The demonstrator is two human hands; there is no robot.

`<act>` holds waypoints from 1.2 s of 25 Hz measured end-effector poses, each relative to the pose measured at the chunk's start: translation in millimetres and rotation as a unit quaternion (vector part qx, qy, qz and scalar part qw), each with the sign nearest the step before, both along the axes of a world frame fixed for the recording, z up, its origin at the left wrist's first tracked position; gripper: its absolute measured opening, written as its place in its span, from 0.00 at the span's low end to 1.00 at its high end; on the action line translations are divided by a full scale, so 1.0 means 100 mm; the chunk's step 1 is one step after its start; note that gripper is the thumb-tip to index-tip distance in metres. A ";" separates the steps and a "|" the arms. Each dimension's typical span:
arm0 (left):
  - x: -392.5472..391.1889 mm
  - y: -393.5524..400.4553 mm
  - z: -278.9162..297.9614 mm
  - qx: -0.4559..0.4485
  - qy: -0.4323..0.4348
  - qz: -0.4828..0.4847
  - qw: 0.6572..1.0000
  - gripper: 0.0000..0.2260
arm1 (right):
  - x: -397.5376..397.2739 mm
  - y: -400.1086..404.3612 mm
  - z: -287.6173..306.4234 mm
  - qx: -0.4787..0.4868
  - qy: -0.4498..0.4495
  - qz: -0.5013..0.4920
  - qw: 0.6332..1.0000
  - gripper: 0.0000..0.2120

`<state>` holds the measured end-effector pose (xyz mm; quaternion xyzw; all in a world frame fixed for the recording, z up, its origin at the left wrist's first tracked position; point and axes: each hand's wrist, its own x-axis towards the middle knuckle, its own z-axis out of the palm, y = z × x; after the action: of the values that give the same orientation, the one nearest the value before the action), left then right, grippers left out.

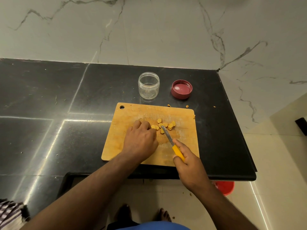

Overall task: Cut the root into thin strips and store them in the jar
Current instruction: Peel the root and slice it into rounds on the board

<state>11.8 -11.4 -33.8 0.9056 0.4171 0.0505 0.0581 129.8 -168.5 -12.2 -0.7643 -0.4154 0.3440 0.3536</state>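
Slicing the root on the cutting board, jar waiting open behind it.

On the wooden cutting board [132, 113] the yellow root pieces [163, 125] lie in a loose cluster near its middle; the clear jar [148, 85] stands just beyond the board's far edge, with the red lid [181, 89] beside it, and appears to hold no strips. The left hand [141, 140] sits knuckles-up on the board, fingers curled under onto the piece at the cluster's left. The right hand [187, 161] is wrapped round the yellow handle of the knife [169, 138], forefinger along the top, blade tip among the pieces. The pieces look like thick rounds, so each probably needs laying flat and slicing narrowly, left fingertips tucked back from the blade.
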 end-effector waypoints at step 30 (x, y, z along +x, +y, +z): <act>0.43 0.24 0.54 -0.596 -0.361 0.227 0.681 0.07 | 0.08 -0.17 0.07 0.079 0.083 -0.057 0.992 0.24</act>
<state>55.1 13.0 20.5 0.4690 0.4985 0.1259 0.7181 138.2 -185.7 -5.2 -0.7253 -0.3661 0.3511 0.4655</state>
